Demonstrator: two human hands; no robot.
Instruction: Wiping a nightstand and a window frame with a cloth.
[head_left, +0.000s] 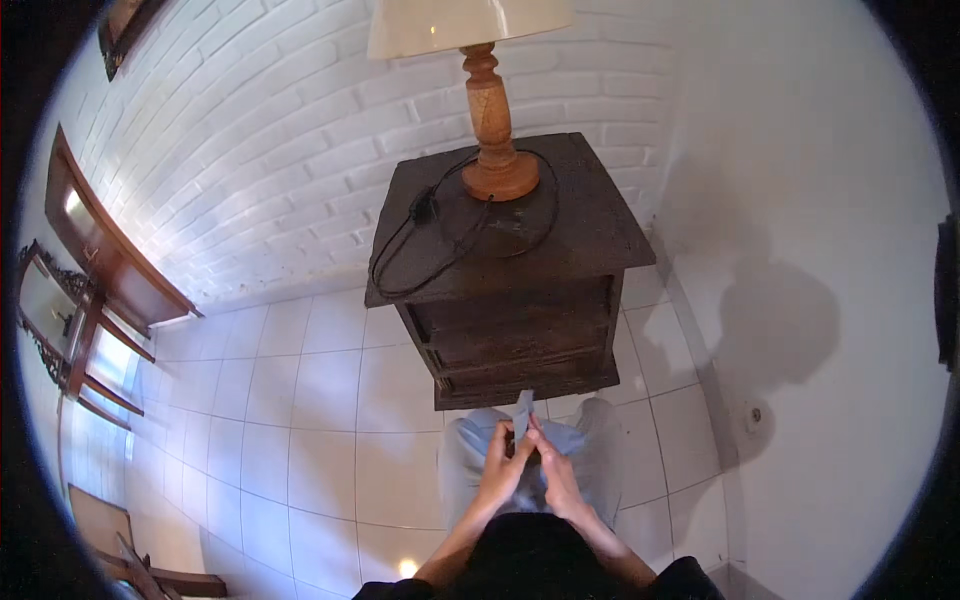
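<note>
My left hand (502, 463) and my right hand (555, 466) meet over my lap, close to the front foot of a dark wooden cabinet (517, 330). Between their fingertips they pinch a folded piece of pale blue-grey cloth (523, 409), one end of which sticks up past the fingers. More bluish fabric (566, 436) spreads beneath the hands across my knees; whether it is the same piece I cannot tell. On the cabinet top stands a table lamp with a turned wooden base (495, 127) and a cream shade (472, 26). Its black cord (390, 281) lies in loops around the base.
A white brick wall (300, 150) rises behind the cabinet, and a plain white wall (810, 187) with a socket (754, 418) is at right. White floor tiles (322, 465) stretch left towards a wooden door (105, 240), a console table (86, 337) and an ornate mirror (49, 300).
</note>
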